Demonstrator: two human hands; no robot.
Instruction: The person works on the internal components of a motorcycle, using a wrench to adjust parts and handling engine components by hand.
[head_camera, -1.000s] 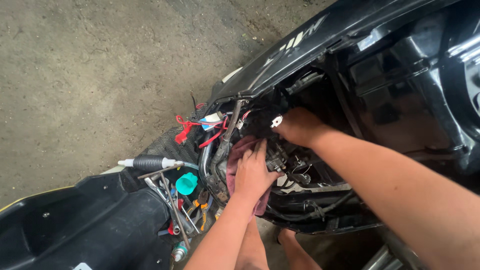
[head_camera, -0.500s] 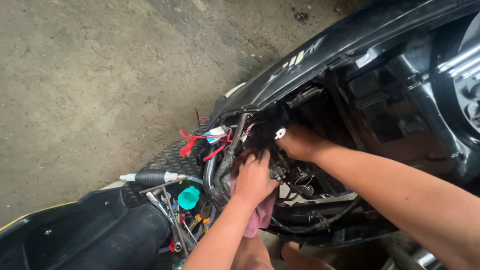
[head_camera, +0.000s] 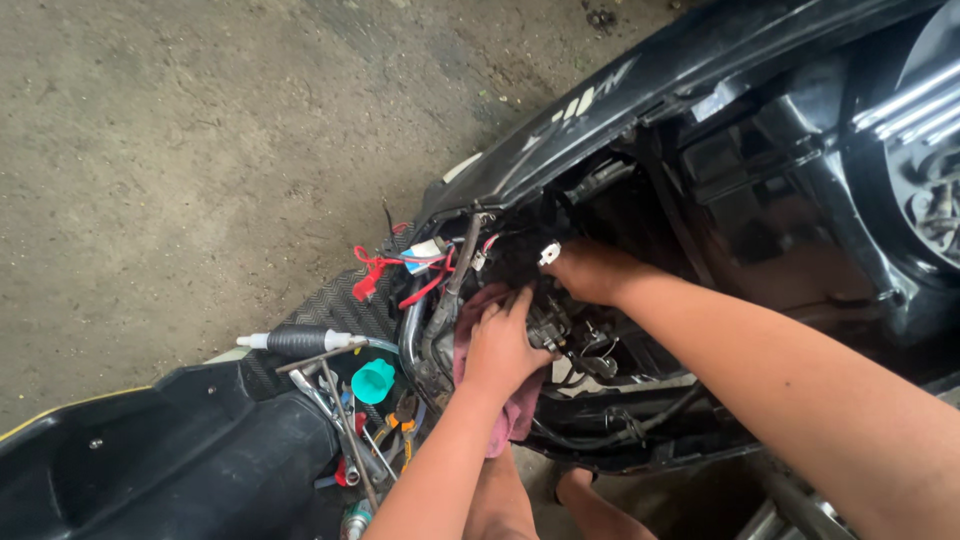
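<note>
1. The left hand (head_camera: 503, 345) is pressing down on a pink rag (head_camera: 512, 415), fingers curled over its upper edge and closed on the cloth; the rag is bunched under the palm and hanging out below the wrist.
2. The left fingertips are reaching just beside a small dark metal engine part (head_camera: 548, 325), which is sitting between the two hands; whether they are touching it is unclear.
3. The right hand (head_camera: 590, 272) is reaching into the opened scooter body (head_camera: 700, 170) from the right, fingers tucked into the wiring and hidden, so I cannot tell whether it is clenched or released.
4. A small white connector (head_camera: 549, 253) is showing right at the right hand's knuckles.
5. Left of the left hand, a bent metal frame tube (head_camera: 440, 310) is running beside the rag, with red wires (head_camera: 395, 270) spreading just beyond it.
6. Below and left of the left hand, a teal cap (head_camera: 373, 381), wrenches (head_camera: 335, 400) and orange-handled pliers (head_camera: 400, 425) are lying on the footboard.
7. Further left, a black hose with white ends (head_camera: 300, 340) is lying across the ribbed mat.
8. The concrete floor (head_camera: 180, 150) is lying beyond everything, up and left.
</note>
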